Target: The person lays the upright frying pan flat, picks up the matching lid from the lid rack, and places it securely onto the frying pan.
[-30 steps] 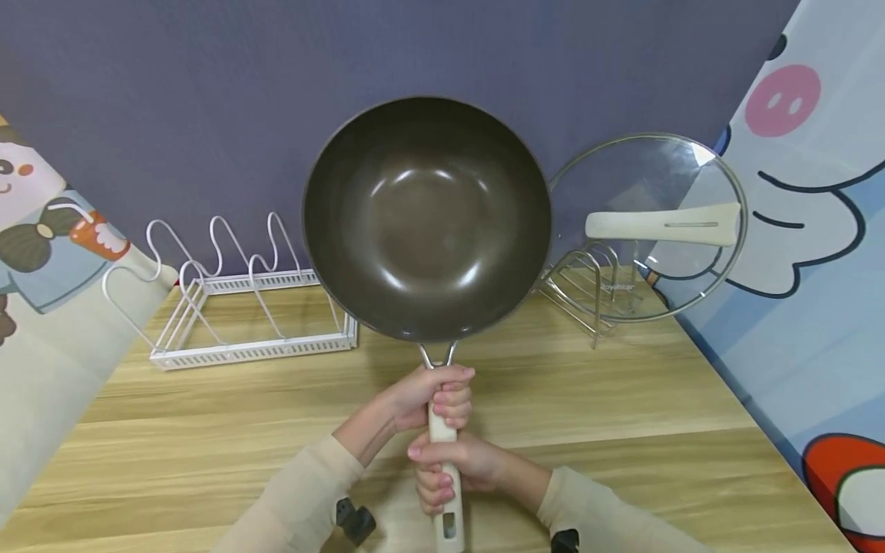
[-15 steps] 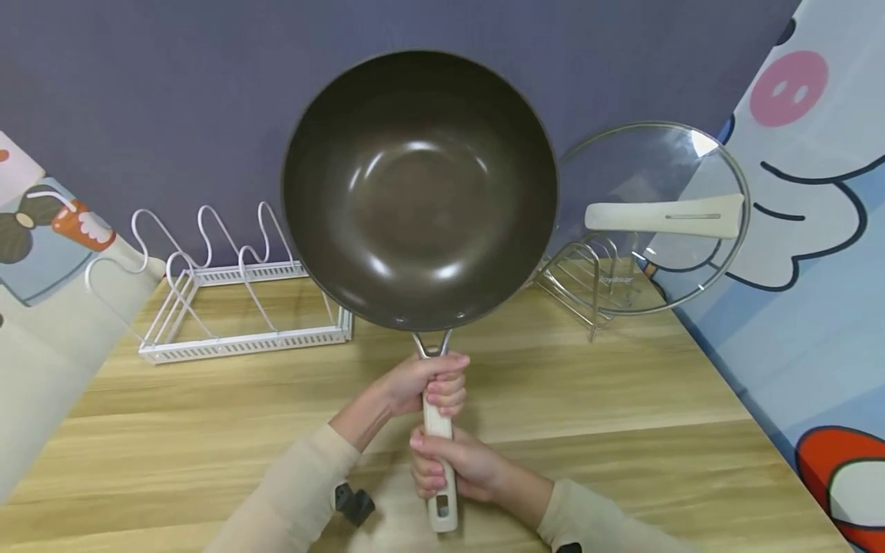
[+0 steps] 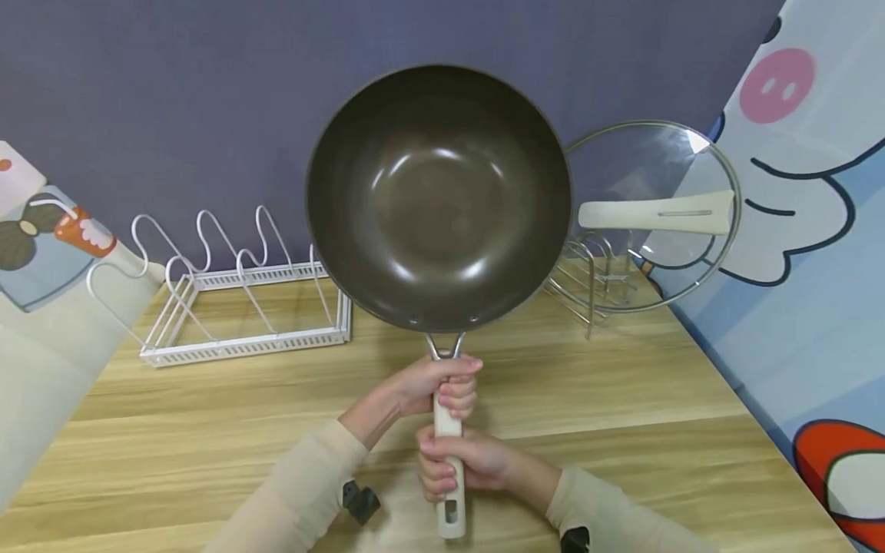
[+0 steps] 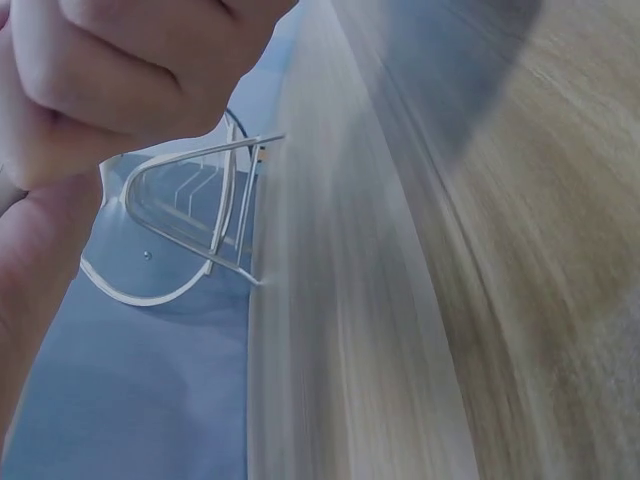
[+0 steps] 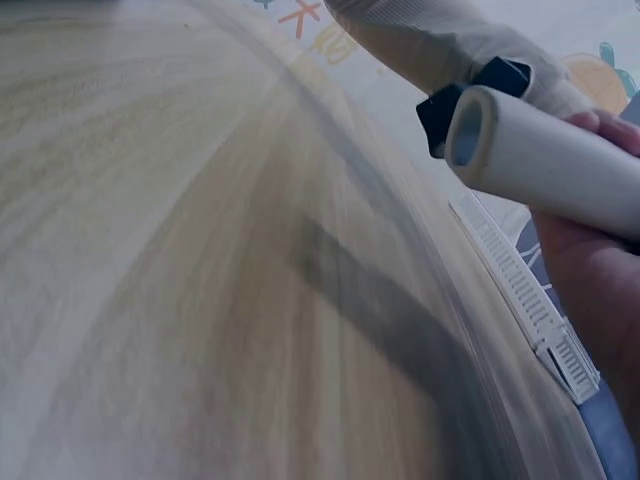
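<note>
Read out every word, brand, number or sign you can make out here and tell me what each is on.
No text reads clearly.
Lid: small pale lettering low on it, too blurred to read.
Wall: an orange mark; drawing or character, I can't tell.
Pan: none visible.

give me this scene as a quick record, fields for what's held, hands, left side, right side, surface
held: round dark-brown pan with a long cream handle, inside facing the head camera
left hand: grips the handle nearer the pan
right hand: grips the handle lower, nearer its end
left side: white metal rack with wavy wire dividers
right side: round clear-glass lid with a cream handle, propped upright in a silver wire stand
surface: light wood-grain tabletop
</note>
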{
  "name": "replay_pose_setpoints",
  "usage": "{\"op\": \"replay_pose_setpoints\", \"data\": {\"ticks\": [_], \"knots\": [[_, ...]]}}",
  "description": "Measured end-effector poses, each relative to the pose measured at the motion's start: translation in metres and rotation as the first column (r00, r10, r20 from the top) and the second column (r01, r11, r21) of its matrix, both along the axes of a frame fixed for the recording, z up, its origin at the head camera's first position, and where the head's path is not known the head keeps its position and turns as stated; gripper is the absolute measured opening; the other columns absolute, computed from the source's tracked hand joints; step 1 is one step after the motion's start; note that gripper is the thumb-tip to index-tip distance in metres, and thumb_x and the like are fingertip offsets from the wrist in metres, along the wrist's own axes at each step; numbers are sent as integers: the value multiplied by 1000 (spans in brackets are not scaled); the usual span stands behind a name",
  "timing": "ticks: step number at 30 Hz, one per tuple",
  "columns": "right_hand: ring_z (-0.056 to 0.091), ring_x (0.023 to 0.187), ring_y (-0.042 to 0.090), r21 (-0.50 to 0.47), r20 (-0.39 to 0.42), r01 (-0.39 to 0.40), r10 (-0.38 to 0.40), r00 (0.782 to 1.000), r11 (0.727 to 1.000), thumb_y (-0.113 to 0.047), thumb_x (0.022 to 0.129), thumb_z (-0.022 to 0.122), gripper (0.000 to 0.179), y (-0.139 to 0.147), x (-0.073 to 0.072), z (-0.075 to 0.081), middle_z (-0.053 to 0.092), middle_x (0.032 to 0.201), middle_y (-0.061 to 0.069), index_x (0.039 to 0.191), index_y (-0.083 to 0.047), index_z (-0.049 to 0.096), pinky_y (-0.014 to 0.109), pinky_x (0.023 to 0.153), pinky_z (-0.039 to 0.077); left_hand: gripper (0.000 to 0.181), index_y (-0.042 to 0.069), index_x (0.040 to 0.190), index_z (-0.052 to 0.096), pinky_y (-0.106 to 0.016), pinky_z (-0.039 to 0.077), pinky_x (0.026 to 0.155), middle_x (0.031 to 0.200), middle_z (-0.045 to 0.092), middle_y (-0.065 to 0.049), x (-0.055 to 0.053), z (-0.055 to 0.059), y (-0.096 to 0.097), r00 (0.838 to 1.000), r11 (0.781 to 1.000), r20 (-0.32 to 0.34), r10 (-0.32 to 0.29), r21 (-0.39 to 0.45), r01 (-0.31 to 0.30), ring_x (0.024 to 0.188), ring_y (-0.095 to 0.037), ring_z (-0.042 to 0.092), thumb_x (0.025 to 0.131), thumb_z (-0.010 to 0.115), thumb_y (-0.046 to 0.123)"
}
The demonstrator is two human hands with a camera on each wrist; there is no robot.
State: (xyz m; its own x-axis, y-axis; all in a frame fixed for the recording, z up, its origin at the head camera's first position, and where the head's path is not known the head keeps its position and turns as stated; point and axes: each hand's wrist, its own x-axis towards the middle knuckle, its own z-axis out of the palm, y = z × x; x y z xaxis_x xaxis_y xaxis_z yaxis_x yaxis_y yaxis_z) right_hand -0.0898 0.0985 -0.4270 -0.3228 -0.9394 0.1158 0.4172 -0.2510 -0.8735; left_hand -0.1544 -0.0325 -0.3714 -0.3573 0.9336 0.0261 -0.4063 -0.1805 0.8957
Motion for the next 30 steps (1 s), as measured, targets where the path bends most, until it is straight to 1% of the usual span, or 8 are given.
{"op": "replay_pose_setpoints", "data": {"ticks": [5, 10, 17, 30], "knots": [[40, 57, -2, 23, -13, -48, 48, 999, 999, -29, 103, 36, 26, 3, -4, -1, 40, 62, -19, 77, -25, 40, 16, 66, 38, 43, 23, 61, 35, -13, 35, 53, 49, 35, 17, 2, -1, -2, 999, 999, 14, 42, -16, -41, 46, 1, 34, 102, 27, 14], [40, 57, -2, 32, -24, -62, 63, 998, 998, -31, 102, 39, 26, 2, -8, -1, 41, 62, -19, 78, -25, 41, 17, 67, 39, 42, 23, 62, 35, -14, 35, 53, 50, 35, 17, 2, 0, -3, 998, 998, 8, 60, -29, -60, 47, 0, 33, 102, 28, 15], [41, 57, 0, 21, -18, -77, 77, 997, 997, -29, 103, 38, 25, -1, -10, -3, 42, 62, -18, 78, -25, 41, 18, 68, 40, 41, 22, 62, 35, -14, 34, 52, 50, 35, 16, 2, 1, -3, 997, 996, 5, 74, -58, -74, 46, 0, 34, 102, 30, 14], [41, 57, 0, 8, -9, -100, 100, 995, 995, -30, 102, 40, 24, -1, -10, -3, 42, 63, -18, 78, -24, 41, 17, 66, 39, 42, 22, 62, 36, -14, 35, 52, 50, 35, 16, 3, 3, -3, 996, 994, 13, 85, -68, -84, 46, 0, 34, 102, 30, 13]]}}
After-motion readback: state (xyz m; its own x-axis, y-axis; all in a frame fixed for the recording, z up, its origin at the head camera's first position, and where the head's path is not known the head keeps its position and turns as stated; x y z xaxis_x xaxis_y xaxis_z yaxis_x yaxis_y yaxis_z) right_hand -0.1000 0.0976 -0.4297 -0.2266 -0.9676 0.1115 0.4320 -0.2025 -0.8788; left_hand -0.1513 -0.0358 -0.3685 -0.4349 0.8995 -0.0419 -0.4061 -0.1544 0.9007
